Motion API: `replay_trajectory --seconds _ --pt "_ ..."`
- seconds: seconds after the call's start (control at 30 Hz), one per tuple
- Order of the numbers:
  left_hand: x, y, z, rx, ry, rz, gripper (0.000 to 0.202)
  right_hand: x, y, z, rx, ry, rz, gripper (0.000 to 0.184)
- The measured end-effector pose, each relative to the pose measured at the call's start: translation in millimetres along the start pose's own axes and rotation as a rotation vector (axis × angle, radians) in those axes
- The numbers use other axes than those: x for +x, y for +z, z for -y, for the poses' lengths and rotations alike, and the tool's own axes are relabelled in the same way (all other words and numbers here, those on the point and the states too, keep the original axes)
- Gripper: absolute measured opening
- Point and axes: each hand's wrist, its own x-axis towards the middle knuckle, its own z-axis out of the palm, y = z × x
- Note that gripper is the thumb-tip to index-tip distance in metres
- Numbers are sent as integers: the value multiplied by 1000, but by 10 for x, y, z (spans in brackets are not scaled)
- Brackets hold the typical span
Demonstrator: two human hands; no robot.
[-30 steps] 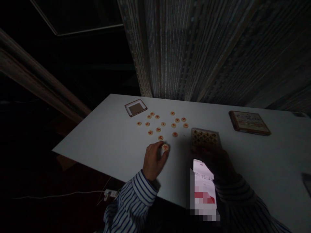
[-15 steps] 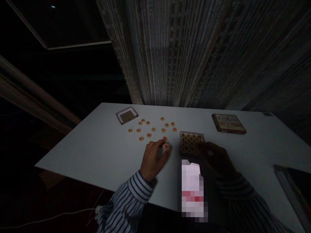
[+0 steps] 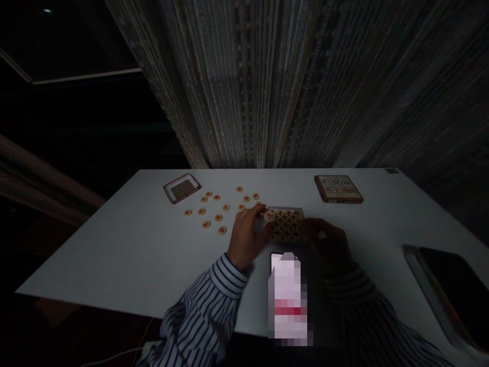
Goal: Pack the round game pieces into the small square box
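Note:
My left hand (image 3: 247, 235) pinches a round pale game piece (image 3: 269, 216) with a red mark and holds it at the left edge of a small tray (image 3: 286, 225) filled with similar pieces. On the tray's right side rests my right hand (image 3: 329, 243), dark in shadow, with fingers curled against it. Several more round pieces (image 3: 218, 208) lie scattered on the white table (image 3: 126, 244) to the left of the tray.
A small empty box lid (image 3: 182, 188) lies at the back left. A flat printed box (image 3: 338, 188) sits at the back right. A lit phone (image 3: 288, 295) lies near the front edge. A dark flat object (image 3: 446, 290) is at the right. A curtain hangs behind.
My left hand lifted the piece off the table and carried it right to the tray's edge. The view swung left, so the table's contents shifted.

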Motion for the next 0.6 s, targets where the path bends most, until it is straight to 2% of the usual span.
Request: replay_trajectory --seconds 0.17,0.3,0.47,0.6 --pt "73 194 33 -32 12 47 38 4 -4 -11 7 34 2 21" --pt "23 325 65 -47 2 79 33 -1 1 -38 -11 23 11 21" --pt "-106 352 46 -68 -41 169 29 -1 11 -33 -4 20 60 19" --pt "-158 341 -12 -84 -75 198 26 -8 14 6 49 52 126 17"
